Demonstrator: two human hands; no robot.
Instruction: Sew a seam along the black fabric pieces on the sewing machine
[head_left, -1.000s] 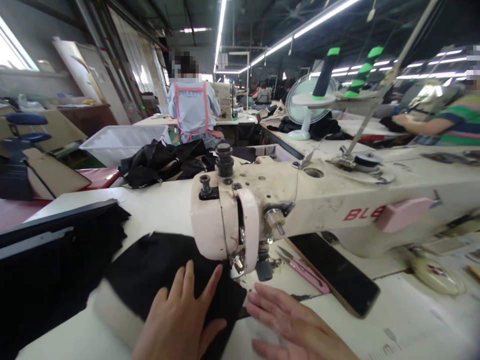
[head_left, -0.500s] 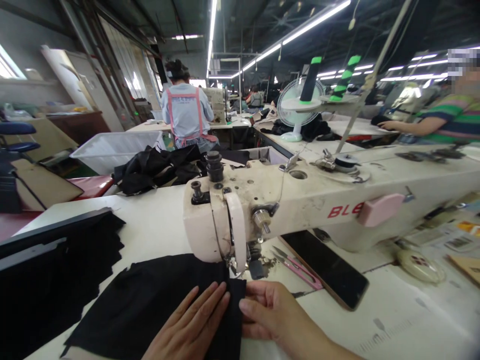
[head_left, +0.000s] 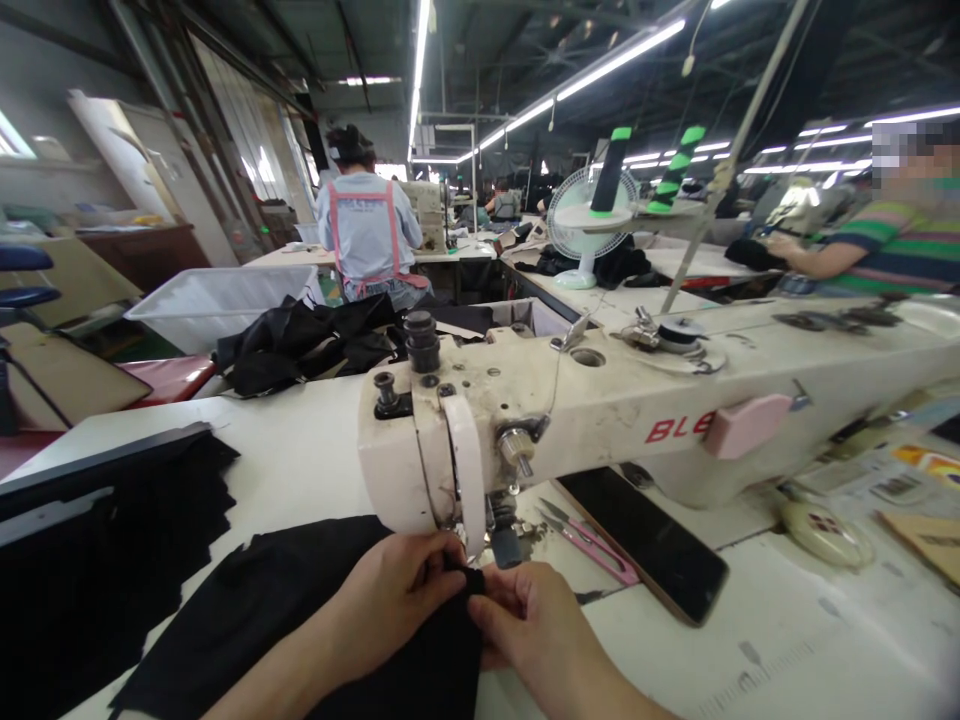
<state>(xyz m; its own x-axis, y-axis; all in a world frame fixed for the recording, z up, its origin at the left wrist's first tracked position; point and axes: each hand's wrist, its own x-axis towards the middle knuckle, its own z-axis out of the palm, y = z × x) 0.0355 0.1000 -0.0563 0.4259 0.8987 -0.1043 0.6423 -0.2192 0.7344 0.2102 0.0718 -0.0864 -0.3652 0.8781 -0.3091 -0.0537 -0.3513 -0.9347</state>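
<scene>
A black fabric piece (head_left: 255,610) lies on the white table (head_left: 300,450) in front of the cream sewing machine (head_left: 600,400). My left hand (head_left: 390,595) pinches its far edge just below the needle and presser foot (head_left: 480,535). My right hand (head_left: 525,615) grips the same edge from the right, fingertips touching those of the left hand. Both hands sit right under the machine head.
Pink thread snips (head_left: 592,535) and a black phone (head_left: 645,540) lie right of the needle. A stack of black fabric (head_left: 90,560) fills the left side. A person in a pink apron (head_left: 367,230) and a person in a striped shirt (head_left: 877,240) work at other tables. A white bin (head_left: 217,300) stands behind.
My left hand went from lying flat on the fabric to pinching its edge near the needle. My right hand closed on that edge. The fabric slid toward me and to the right.
</scene>
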